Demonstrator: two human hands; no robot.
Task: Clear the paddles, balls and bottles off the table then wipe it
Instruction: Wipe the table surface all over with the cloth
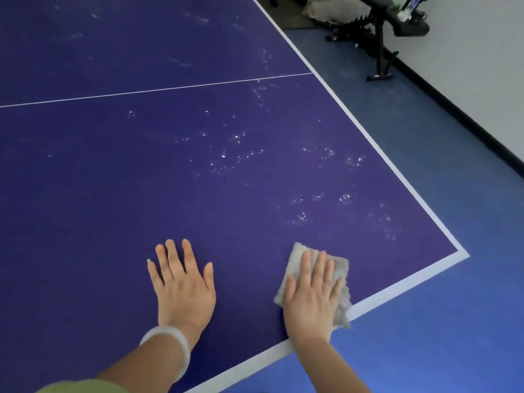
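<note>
- Pressing flat, fingers straight and nothing clenched, my right hand (312, 296) pins a grey cloth (337, 268) to the table (113, 180). The cloth shows past my fingertips and along the outer side.
- Left of it, apart from the cloth, my left hand (184, 287) lies palm down on the blue top, fingers spread and holding nothing. A pale bangle (170, 344) sits at that wrist.
- Under my right wrist runs the white edge line (397, 290); the cloth's lower corner touches it.
- Ahead of both hands, white specks (226, 157) are scattered over the top, thickest ahead and to the right.
- Farther ahead a thin line (170, 87) crosses the top.
- Right of the table lies blue floor (425, 336); far ahead on the right, a black bench (380, 38) stands by a pale wall (482, 66).
</note>
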